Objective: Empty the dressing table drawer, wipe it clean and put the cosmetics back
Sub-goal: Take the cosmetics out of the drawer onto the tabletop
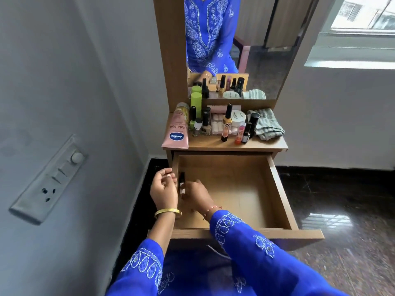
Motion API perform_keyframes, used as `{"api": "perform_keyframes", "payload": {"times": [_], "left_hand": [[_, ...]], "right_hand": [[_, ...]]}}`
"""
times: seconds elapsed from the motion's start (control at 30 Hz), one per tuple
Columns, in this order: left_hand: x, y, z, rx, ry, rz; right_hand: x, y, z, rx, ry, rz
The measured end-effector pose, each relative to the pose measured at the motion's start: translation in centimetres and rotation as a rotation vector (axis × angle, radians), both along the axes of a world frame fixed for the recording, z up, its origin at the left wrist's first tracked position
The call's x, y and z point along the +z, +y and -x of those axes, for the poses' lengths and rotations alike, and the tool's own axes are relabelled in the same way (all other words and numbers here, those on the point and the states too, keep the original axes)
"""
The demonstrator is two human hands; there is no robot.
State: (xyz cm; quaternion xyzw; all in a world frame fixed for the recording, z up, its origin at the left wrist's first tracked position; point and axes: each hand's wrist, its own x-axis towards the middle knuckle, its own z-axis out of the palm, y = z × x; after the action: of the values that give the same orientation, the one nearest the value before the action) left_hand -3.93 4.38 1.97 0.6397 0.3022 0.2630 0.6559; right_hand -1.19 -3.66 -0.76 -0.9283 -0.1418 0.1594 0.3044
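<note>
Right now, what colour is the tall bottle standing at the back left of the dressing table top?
Lime green, seen in the head view, the only one.

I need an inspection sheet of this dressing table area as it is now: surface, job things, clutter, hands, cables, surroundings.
Surface: dressing table top is crowded with cosmetics.
Job's things: drawer is pulled out, nearly empty; a small dark bottle stands at its left wall; Vaseline tube and folded cloth are on top.
Clutter: nothing seen.
Hands: right hand holds the bottle; left hand is beside the drawer's left wall, fingers curled.
Cables: nothing seen.
Surroundings: mirror, wall switchboard, window.
</note>
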Motion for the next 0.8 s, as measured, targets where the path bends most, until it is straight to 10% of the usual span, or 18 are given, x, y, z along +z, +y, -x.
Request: {"api": "perform_keyframes", "payload": {"times": [0.43, 0.8], "left_hand": [[-0.5, 0.0, 0.1, -0.064, 0.04, -0.036], [-0.1, -0.5, 0.7, -0.162, 0.087, -0.222]], "right_hand": [[-0.8, 0.5, 0.4, 0.167, -0.135, 0.278], [1.3, -1.7, -0.1, -0.193, -0.206, -0.192]]}}
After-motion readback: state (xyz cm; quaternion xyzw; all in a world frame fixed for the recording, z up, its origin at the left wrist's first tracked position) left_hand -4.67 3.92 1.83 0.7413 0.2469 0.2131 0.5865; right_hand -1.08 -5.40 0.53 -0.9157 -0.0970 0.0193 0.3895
